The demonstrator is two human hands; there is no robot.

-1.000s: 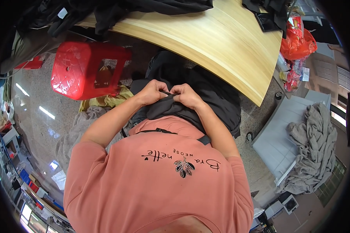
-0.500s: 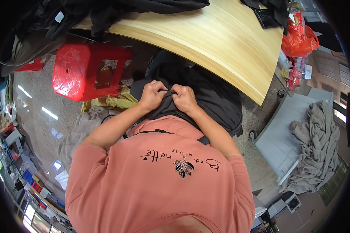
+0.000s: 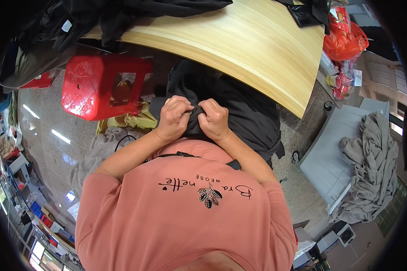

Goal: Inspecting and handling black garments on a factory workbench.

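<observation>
Cloth | dark, creased, apparently plain | bunched between hands, both pinching it

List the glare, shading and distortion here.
Head view: fisheye distortion bows the edge of the wooden table; head view: bright glare streaks the floor and glints on the red stool; head view: dark cloth at left hand and right hand looks dim, folds faint.

Bright, fairly even indoor light. White streaks glare off polished floor; shiny highlights on red stool. Window, lower left, washed out. Shadow beneath table. Dark cloth shows faint folds. Fisheye bends table edge; corners black, rim soft.
</observation>
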